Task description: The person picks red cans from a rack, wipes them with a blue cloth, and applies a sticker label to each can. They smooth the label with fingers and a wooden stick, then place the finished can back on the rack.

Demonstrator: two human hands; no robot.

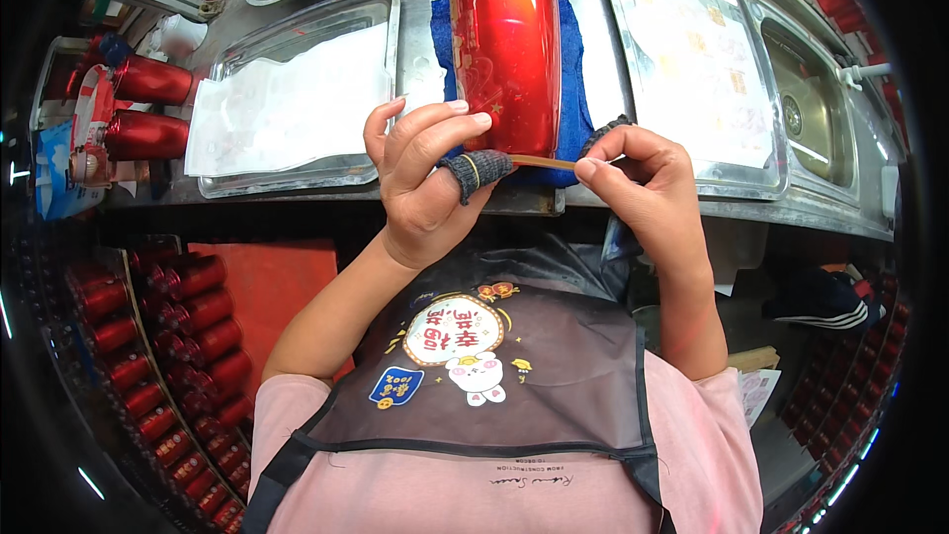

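A glossy red vessel point(506, 44) with a dark end lies on a blue cloth point(574, 67) in front of me. My left hand point(430, 178) is at its near left edge, two fingertips over its side; the thumb wears a dark knitted cover point(478, 170) with a yellow band around it. A thin orange-brown strip point(547, 162) stretches from that covered thumb to my right hand point(643, 178), which pinches its other end between thumb and finger. Another dark knitted cover point(608, 132) shows behind the right hand's fingers. How the strip ends at my left thumb is hidden.
Trays with white sheets flank the vessel, left point(296, 104) and right point(697, 81). A steel sink point(804, 104) lies at the far right. Red vessels point(152, 80) stand at the left end of the metal counter point(823, 200); more are racked below at both sides.
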